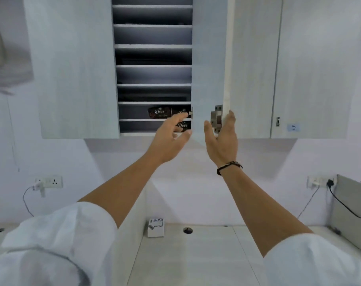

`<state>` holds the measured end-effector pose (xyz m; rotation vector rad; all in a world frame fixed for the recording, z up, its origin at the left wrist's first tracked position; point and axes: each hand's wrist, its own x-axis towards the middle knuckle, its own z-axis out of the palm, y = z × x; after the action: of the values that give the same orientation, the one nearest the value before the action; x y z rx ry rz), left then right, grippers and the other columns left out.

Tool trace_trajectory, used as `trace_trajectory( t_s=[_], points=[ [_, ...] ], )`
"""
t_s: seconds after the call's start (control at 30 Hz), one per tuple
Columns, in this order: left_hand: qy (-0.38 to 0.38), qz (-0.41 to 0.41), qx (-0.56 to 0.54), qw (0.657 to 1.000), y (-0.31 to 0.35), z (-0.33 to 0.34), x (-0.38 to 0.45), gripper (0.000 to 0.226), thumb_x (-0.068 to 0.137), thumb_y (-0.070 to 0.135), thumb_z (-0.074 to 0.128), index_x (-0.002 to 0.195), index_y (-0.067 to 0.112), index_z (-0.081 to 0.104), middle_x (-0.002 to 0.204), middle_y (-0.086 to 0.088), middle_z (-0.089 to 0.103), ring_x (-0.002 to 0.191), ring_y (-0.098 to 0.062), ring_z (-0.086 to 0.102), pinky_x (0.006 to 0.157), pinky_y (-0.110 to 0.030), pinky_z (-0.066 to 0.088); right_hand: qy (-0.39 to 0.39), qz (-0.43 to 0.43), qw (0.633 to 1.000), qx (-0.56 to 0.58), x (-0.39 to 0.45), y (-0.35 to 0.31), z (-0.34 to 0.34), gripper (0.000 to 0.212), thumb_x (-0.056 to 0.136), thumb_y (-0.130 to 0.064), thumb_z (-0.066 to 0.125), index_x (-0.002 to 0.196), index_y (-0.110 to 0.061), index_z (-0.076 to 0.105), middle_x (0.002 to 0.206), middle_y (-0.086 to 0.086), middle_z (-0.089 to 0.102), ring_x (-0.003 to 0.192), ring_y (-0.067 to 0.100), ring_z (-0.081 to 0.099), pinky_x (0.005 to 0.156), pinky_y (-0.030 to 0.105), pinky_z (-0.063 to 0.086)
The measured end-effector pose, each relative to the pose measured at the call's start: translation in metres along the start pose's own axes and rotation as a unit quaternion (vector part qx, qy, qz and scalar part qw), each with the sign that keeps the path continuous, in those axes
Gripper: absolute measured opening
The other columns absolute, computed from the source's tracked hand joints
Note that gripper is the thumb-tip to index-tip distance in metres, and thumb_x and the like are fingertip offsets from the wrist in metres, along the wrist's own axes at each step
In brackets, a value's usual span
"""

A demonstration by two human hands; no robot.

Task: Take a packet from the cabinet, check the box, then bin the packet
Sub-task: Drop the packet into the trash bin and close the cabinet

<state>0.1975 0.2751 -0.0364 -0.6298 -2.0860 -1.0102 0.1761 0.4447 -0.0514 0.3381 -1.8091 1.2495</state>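
Observation:
The wall cabinet (76,79) stands open, showing several narrow shelves. Dark brown Dove packets (159,112) lie on the second-lowest shelf, and another Dove packet (183,125) lies on the lowest shelf. My left hand (171,137) reaches up in front of these shelves with fingers spread, holding nothing, its fingertips at the packets. My right hand (223,139) rests against the edge of the open cabinet door (251,69) beside the metal latch (216,118), fingers apart. A small white box (156,228) stands on the desk below.
A white desk (206,261) with a cable hole (188,230) lies below. Wall sockets with plugged cables sit at left (49,182) and right (320,181). A grey panel (351,209) leans at the far right. A closed door bears the label 5 (293,127).

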Motion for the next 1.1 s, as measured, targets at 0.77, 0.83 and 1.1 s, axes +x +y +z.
trace_trajectory(
  t_s=[0.77,0.83,1.1],
  points=[
    [0.147,0.022,0.378,0.914,-0.276,-0.126,0.038,0.070,0.098,0.036,0.054,0.163,0.026,0.030,0.171,-0.015,0.025,0.137,-0.040,0.049,0.106,-0.056,0.044,-0.177,-0.259,0.931,-0.185,0.044,0.068,0.302,0.088,0.094,-0.067,0.054,0.165,-0.034,0.013,0.175,0.000,0.000,0.162,0.025,0.000,0.127,0.054,0.012],
    [0.121,-0.010,0.384,0.915,-0.314,-0.132,0.052,0.072,0.098,0.034,0.056,0.164,0.026,0.029,0.173,-0.015,0.021,0.143,-0.043,0.043,0.111,-0.058,0.040,-0.181,-0.263,0.915,-0.248,0.054,0.075,0.332,0.090,0.094,-0.055,0.061,0.165,-0.033,0.012,0.175,0.002,-0.002,0.161,0.027,-0.001,0.127,0.056,0.014],
    [0.028,-0.016,0.413,0.910,-0.389,-0.129,0.100,0.084,0.094,0.023,0.054,0.167,0.014,0.013,0.177,-0.004,0.003,0.162,-0.027,0.012,0.128,-0.052,0.017,-0.187,-0.233,0.866,-0.401,0.078,0.098,0.385,0.099,0.093,-0.035,0.062,0.165,-0.030,-0.005,0.174,0.001,-0.017,0.161,0.026,-0.012,0.129,0.052,0.005]
  ],
)
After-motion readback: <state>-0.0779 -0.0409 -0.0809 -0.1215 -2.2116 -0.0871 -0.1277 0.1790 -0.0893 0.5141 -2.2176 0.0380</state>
